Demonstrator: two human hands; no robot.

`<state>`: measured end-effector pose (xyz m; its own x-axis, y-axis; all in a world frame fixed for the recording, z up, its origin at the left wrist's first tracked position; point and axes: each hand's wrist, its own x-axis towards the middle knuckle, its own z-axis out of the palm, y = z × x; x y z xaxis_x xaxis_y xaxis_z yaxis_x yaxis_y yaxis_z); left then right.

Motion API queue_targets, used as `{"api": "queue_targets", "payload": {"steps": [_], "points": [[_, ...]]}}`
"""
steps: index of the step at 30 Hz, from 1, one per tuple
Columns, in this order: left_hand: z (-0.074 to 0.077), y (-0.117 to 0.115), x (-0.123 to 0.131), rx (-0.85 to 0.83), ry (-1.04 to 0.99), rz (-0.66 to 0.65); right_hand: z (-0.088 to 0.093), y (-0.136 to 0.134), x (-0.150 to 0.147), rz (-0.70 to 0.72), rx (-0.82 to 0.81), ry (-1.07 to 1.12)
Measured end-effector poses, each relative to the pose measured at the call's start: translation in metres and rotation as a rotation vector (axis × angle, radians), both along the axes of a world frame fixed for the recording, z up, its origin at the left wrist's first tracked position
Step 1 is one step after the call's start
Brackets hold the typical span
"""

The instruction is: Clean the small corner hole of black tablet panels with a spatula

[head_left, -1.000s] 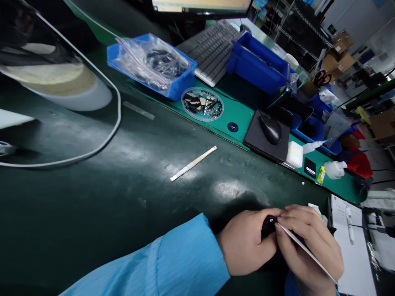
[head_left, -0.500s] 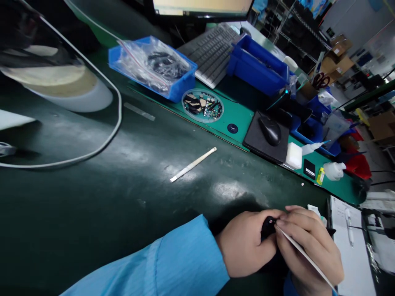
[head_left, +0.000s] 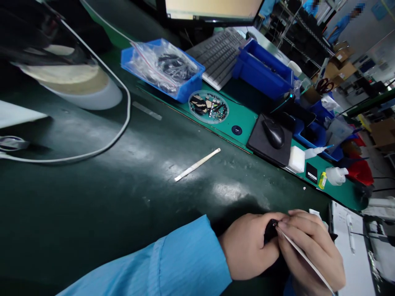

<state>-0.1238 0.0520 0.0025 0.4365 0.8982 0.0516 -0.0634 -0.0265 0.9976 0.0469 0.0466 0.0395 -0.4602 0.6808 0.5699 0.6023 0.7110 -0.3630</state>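
The counter [head_left: 101,209] is viewed by one head-worn camera from close above it, forward and down, tilted sideways.

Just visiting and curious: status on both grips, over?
Left grip: closed around small black piece. Right grip: holding thin pale stick, tip near the piece. Loose pale strip: on bench, apart from both, not in the way.

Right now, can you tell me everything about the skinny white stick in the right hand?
The skinny white stick looks straight and plain; I can't tell what it's made of. The right hand pinches it near its upper end, and it slants down toward the picture's lower right. That upper end is close to the black piece in the left hand, but fingers hide whether they touch.
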Motion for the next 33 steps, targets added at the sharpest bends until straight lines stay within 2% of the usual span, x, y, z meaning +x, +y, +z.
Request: {"api": "queue_targets", "payload": {"steps": [16, 33], "points": [[0.0011, -0.0006, 0.0003, -0.024, -0.013, 0.013, 0.0013, 0.0015, 0.0022, 0.063, -0.013, 0.006], [0.0006, -0.0001, 0.0, -0.008, -0.01, -0.003, 0.0014, 0.0001, 0.0025, 0.024, -0.012, -0.018]]}}
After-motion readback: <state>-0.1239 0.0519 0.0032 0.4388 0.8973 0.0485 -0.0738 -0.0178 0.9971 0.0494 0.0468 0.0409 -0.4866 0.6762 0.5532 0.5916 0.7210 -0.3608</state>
